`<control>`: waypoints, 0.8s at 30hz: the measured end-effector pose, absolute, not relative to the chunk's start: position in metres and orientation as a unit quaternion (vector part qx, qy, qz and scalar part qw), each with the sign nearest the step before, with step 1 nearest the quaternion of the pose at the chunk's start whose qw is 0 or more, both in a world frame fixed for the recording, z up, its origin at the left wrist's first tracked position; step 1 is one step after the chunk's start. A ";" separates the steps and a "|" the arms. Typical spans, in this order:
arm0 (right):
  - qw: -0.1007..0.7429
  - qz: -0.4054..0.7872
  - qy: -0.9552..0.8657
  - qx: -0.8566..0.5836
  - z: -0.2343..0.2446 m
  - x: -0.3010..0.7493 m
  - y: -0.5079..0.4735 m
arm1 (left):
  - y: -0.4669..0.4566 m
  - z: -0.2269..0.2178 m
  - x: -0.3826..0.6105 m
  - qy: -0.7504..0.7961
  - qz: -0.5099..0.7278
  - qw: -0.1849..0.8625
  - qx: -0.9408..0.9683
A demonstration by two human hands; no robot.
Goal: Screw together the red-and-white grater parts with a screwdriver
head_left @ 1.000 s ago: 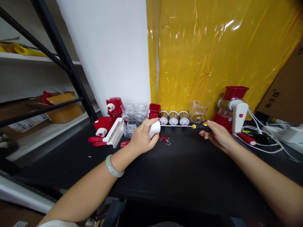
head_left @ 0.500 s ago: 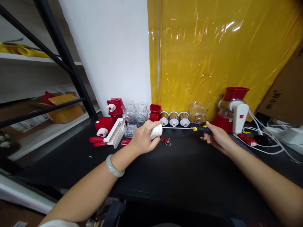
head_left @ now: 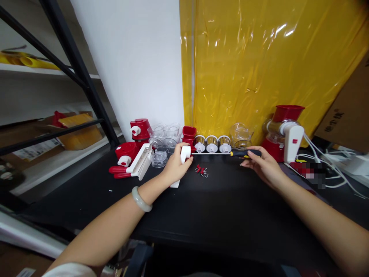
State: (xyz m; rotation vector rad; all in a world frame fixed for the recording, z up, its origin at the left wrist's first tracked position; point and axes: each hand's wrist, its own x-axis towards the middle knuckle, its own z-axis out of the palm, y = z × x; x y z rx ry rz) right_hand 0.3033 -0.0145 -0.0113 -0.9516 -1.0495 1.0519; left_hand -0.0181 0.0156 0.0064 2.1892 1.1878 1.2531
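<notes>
My left hand [head_left: 176, 161] is closed around a white crank handle [head_left: 186, 153]; its lower end [head_left: 175, 184] shows beneath the palm. A small red piece sits at the handle's right side, by the fingertips. My right hand [head_left: 261, 163] grips a screwdriver [head_left: 242, 153] with a dark and yellow grip. The screwdriver's thin shaft runs level to the left, its tip at the red piece; whether it touches a screw is too small to tell. Below the shaft, small red parts [head_left: 198, 168] and several screws [head_left: 205, 174] lie on the black table [head_left: 219, 215].
Three metal grater drums [head_left: 211, 144] stand at the back beside a red hopper [head_left: 189, 134]. Clear plastic parts [head_left: 159, 158], red housings [head_left: 127, 153] and a white crank arm [head_left: 141, 161] are to the left. An assembled red-and-white grater [head_left: 291, 134] and white cables [head_left: 331, 169] are at the right.
My left hand has turned the white crank handle, so its red piece now faces the screwdriver. The screwdriver has shifted slightly left and up with my right hand.
</notes>
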 end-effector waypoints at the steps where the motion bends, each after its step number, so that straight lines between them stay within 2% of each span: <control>1: 0.636 0.459 -0.458 -0.419 -0.011 0.303 -0.014 | 0.016 0.007 -0.018 0.423 0.439 0.179 0.772; 12: 0.647 0.442 -0.481 -0.394 -0.013 0.307 -0.014 | 0.014 0.011 -0.019 0.424 0.408 0.127 0.799; 24: 0.643 0.420 -0.495 -0.406 -0.011 0.308 -0.013 | 0.016 0.009 -0.021 0.417 0.408 0.115 0.804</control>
